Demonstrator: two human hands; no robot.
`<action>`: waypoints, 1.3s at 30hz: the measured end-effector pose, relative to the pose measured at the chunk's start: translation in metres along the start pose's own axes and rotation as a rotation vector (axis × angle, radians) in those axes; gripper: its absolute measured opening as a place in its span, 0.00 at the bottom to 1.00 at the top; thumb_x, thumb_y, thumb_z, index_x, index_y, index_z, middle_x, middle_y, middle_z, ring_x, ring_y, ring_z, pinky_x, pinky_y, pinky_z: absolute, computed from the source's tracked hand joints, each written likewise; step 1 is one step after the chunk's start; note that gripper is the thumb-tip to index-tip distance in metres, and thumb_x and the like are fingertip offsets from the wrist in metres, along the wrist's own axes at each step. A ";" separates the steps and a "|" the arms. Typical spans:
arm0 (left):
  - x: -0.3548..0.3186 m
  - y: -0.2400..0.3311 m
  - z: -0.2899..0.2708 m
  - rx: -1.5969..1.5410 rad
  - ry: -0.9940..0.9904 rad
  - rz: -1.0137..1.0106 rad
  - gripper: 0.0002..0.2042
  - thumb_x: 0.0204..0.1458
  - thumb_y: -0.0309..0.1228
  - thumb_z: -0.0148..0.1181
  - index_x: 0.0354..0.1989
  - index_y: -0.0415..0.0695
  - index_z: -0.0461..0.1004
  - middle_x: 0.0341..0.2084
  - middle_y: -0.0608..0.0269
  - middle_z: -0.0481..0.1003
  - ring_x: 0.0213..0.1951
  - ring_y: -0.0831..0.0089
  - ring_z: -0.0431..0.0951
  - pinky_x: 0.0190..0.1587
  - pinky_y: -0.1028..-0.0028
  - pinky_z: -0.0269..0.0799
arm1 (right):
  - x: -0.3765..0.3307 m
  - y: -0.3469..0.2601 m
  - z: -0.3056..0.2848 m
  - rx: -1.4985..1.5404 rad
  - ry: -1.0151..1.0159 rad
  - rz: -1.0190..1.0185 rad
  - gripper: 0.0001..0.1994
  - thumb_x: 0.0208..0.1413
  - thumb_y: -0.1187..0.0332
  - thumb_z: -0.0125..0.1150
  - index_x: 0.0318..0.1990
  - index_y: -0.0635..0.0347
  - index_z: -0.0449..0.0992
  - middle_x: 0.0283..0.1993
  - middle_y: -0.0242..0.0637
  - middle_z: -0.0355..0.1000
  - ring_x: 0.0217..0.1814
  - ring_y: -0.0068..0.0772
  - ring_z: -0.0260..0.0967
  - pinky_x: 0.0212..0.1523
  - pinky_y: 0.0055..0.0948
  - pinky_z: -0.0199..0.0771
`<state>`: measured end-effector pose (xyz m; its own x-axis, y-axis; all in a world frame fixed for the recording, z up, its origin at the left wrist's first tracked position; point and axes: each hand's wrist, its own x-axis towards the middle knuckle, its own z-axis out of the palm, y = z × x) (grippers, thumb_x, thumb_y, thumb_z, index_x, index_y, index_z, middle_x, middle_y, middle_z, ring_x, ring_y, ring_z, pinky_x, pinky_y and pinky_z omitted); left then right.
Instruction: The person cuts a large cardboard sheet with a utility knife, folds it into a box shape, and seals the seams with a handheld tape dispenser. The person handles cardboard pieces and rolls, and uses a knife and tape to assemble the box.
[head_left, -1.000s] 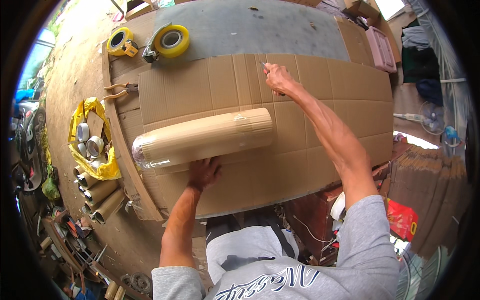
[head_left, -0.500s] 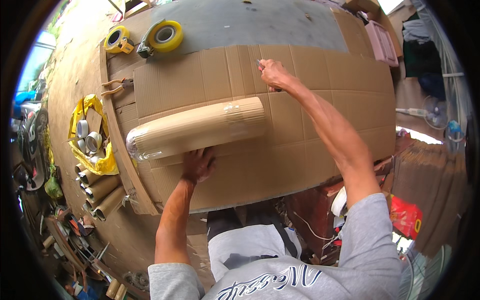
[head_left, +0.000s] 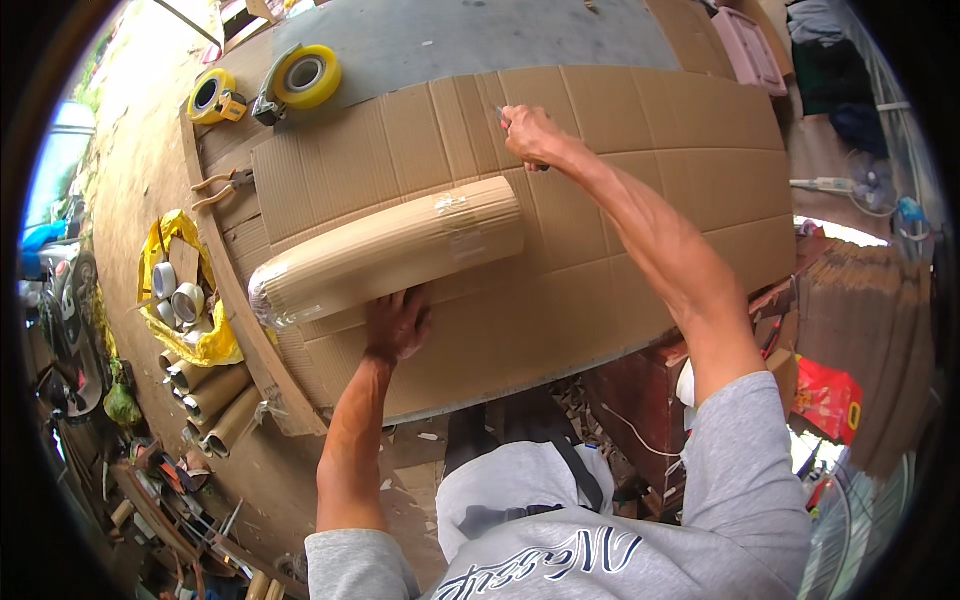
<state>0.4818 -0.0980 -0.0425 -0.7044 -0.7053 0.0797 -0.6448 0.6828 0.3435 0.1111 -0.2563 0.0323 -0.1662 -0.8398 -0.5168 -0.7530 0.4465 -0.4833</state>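
A long roll wrapped in corrugated cardboard (head_left: 390, 250) lies across a flat cardboard sheet (head_left: 640, 130) on the workbench, with clear tape around its middle and clear film at its left end. My left hand (head_left: 398, 322) presses flat on the sheet against the roll's near side. My right hand (head_left: 530, 135) reaches past the roll's far right end and grips a small cutter, blade down on the sheet.
Two yellow tape dispensers (head_left: 300, 78) (head_left: 213, 97) and a pair of pliers (head_left: 225, 186) sit at the bench's far left. A yellow bag with tape rolls (head_left: 180, 300) and several cardboard tubes (head_left: 215, 395) lie on the ground to the left. A pink box (head_left: 750, 50) is at the far right.
My left hand and the roll have shifted slightly as the view moved. My right hand with the cutter stays near the roll's far right end.
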 end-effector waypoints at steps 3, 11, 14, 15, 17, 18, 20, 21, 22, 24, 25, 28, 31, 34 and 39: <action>0.002 -0.001 0.000 0.008 0.009 0.006 0.29 0.44 0.39 0.66 0.58 0.49 0.73 0.58 0.52 0.66 0.58 0.47 0.67 0.57 0.46 0.63 | -0.006 0.002 0.002 -0.015 0.009 0.001 0.16 0.55 0.79 0.43 0.51 0.66 0.69 0.24 0.50 0.74 0.19 0.42 0.76 0.19 0.41 0.78; 0.002 0.000 0.000 0.020 -0.005 0.010 0.30 0.44 0.39 0.66 0.60 0.50 0.72 0.58 0.51 0.66 0.59 0.47 0.66 0.59 0.45 0.62 | 0.003 0.034 0.022 -0.116 0.135 -0.078 0.15 0.59 0.77 0.45 0.54 0.64 0.68 0.24 0.51 0.75 0.19 0.42 0.76 0.19 0.42 0.78; -0.007 -0.002 0.007 0.033 -0.028 -0.027 0.30 0.44 0.40 0.66 0.60 0.49 0.72 0.58 0.51 0.66 0.59 0.46 0.66 0.60 0.45 0.61 | -0.013 0.019 0.020 -0.012 0.060 -0.042 0.13 0.58 0.78 0.45 0.50 0.64 0.68 0.23 0.50 0.74 0.19 0.44 0.76 0.19 0.41 0.78; -0.005 -0.001 0.007 0.038 -0.036 -0.032 0.31 0.44 0.40 0.66 0.60 0.49 0.72 0.58 0.51 0.66 0.59 0.46 0.66 0.60 0.45 0.61 | -0.015 0.018 0.020 -0.019 0.046 -0.019 0.13 0.57 0.76 0.47 0.50 0.63 0.69 0.27 0.53 0.75 0.23 0.46 0.78 0.24 0.42 0.80; -0.002 0.000 0.007 0.044 -0.038 -0.027 0.31 0.44 0.41 0.66 0.61 0.49 0.71 0.58 0.51 0.66 0.59 0.46 0.66 0.60 0.46 0.62 | -0.020 0.018 0.019 -0.032 0.018 0.026 0.13 0.55 0.74 0.50 0.48 0.63 0.71 0.36 0.58 0.78 0.33 0.51 0.82 0.35 0.45 0.82; -0.002 0.001 0.004 0.045 -0.034 -0.021 0.31 0.45 0.41 0.66 0.61 0.49 0.71 0.59 0.50 0.65 0.59 0.46 0.66 0.60 0.46 0.62 | -0.023 0.016 0.018 -0.016 0.000 0.039 0.13 0.55 0.74 0.50 0.49 0.63 0.71 0.37 0.58 0.78 0.34 0.52 0.82 0.36 0.45 0.82; -0.001 0.001 0.002 0.041 -0.024 -0.019 0.31 0.45 0.41 0.66 0.61 0.49 0.71 0.59 0.50 0.65 0.59 0.45 0.66 0.60 0.46 0.63 | -0.028 0.012 0.015 0.016 -0.037 0.063 0.14 0.56 0.73 0.50 0.50 0.63 0.71 0.39 0.60 0.78 0.36 0.54 0.82 0.37 0.46 0.82; -0.002 0.002 0.001 0.032 -0.020 -0.016 0.31 0.45 0.41 0.66 0.61 0.49 0.71 0.59 0.50 0.65 0.59 0.45 0.66 0.59 0.46 0.63 | -0.028 0.021 0.020 0.000 0.008 0.020 0.14 0.55 0.75 0.49 0.50 0.63 0.71 0.33 0.58 0.77 0.31 0.52 0.80 0.32 0.46 0.81; 0.001 0.002 0.001 0.026 -0.014 -0.011 0.31 0.45 0.41 0.66 0.62 0.49 0.71 0.60 0.50 0.65 0.59 0.45 0.66 0.59 0.46 0.63 | -0.023 0.032 0.029 -0.015 0.056 -0.026 0.14 0.55 0.77 0.47 0.49 0.64 0.70 0.28 0.56 0.76 0.26 0.51 0.79 0.27 0.46 0.79; 0.000 0.003 0.001 0.022 -0.022 -0.007 0.31 0.46 0.40 0.65 0.62 0.49 0.70 0.60 0.49 0.65 0.59 0.45 0.66 0.59 0.47 0.64 | -0.019 0.042 0.035 -0.044 0.110 -0.081 0.14 0.55 0.78 0.46 0.49 0.63 0.69 0.24 0.55 0.75 0.22 0.51 0.78 0.23 0.47 0.78; -0.002 0.002 0.001 0.021 -0.027 -0.010 0.31 0.46 0.40 0.65 0.63 0.50 0.70 0.60 0.49 0.65 0.59 0.44 0.66 0.59 0.47 0.64 | -0.022 0.041 0.036 -0.058 0.116 -0.090 0.14 0.55 0.78 0.46 0.49 0.63 0.69 0.25 0.57 0.75 0.23 0.53 0.78 0.25 0.48 0.79; -0.002 0.005 0.000 0.039 -0.004 -0.006 0.31 0.46 0.40 0.65 0.63 0.50 0.70 0.60 0.49 0.65 0.59 0.44 0.66 0.59 0.47 0.64 | -0.029 0.042 0.039 -0.085 0.139 -0.090 0.15 0.55 0.77 0.46 0.50 0.62 0.70 0.29 0.59 0.76 0.29 0.58 0.79 0.31 0.50 0.79; -0.003 0.001 0.003 -0.005 -0.028 0.007 0.33 0.46 0.39 0.65 0.64 0.46 0.68 0.62 0.45 0.62 0.63 0.41 0.61 0.64 0.43 0.57 | -0.041 0.041 0.041 -0.152 0.178 -0.098 0.16 0.55 0.76 0.46 0.51 0.61 0.71 0.33 0.60 0.77 0.37 0.62 0.79 0.36 0.53 0.79; -0.007 0.000 0.008 -0.016 -0.033 0.002 0.33 0.46 0.39 0.64 0.64 0.46 0.68 0.62 0.45 0.62 0.63 0.40 0.60 0.64 0.43 0.57 | -0.056 0.036 0.039 -0.127 0.126 -0.056 0.16 0.56 0.75 0.47 0.52 0.61 0.71 0.39 0.62 0.77 0.44 0.65 0.77 0.42 0.55 0.78; -0.004 0.001 0.008 -0.010 -0.049 -0.015 0.34 0.47 0.38 0.63 0.66 0.45 0.67 0.62 0.45 0.62 0.63 0.40 0.60 0.65 0.43 0.56 | -0.072 0.037 0.043 -0.101 0.122 -0.030 0.16 0.57 0.74 0.48 0.53 0.60 0.72 0.45 0.65 0.76 0.49 0.67 0.75 0.47 0.56 0.76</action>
<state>0.4817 -0.0924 -0.0498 -0.7086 -0.7050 0.0281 -0.6525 0.6700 0.3540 0.1221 -0.1656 0.0216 -0.2145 -0.8861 -0.4109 -0.8177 0.3930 -0.4206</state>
